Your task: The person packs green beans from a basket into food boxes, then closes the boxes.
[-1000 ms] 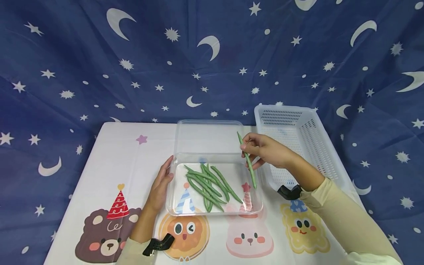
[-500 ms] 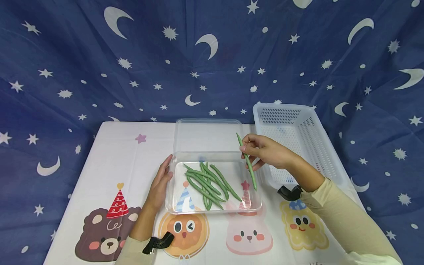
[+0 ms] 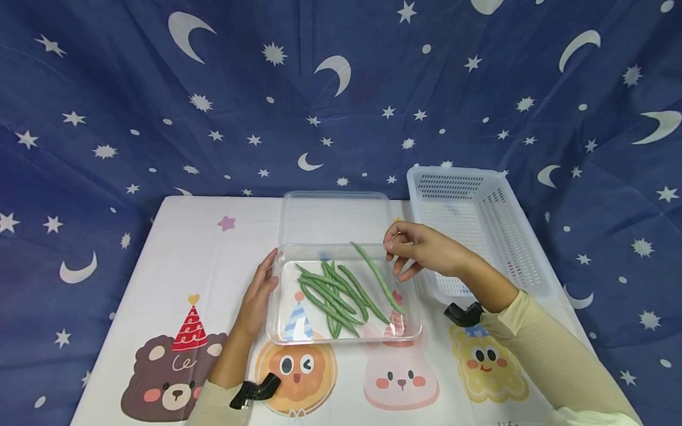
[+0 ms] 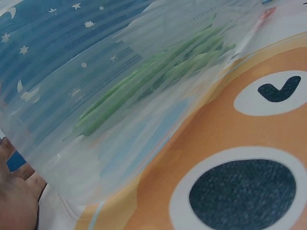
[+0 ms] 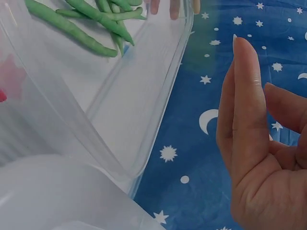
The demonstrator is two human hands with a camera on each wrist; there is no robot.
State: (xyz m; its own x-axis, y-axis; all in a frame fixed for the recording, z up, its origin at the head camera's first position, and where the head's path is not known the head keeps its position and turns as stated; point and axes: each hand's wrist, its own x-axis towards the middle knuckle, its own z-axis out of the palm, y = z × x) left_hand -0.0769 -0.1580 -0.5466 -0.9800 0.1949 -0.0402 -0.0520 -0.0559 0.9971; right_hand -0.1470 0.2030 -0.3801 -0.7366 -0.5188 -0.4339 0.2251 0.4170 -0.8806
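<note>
A clear plastic container [image 3: 288, 331] stands on the table with several green beans [image 3: 325, 296] lying in it. One more green bean [image 3: 377, 277] slants over its right part, its upper tip near the back rim; whether it rests there or is in the air I cannot tell. My left hand [image 3: 258, 296] rests along the container's left wall, fingers against the outside. Just above the right back corner is my right hand [image 3: 426, 248], with bent fingers and nothing between them. In the right wrist view its thumb and fingertips are apart.
A white perforated basket [image 3: 524, 254] stands at the right, beneath my right forearm. Behind the container lies a clear lid [image 3: 335, 216]. The table has a cartoon-print cover [image 3: 197, 248], and a dark blue starry cloth [image 3: 240, 77] hangs behind.
My right hand has let go of the green bean, which now slants over the container, left of the fingers. That hand has dipped slightly. The left hand stays put.
</note>
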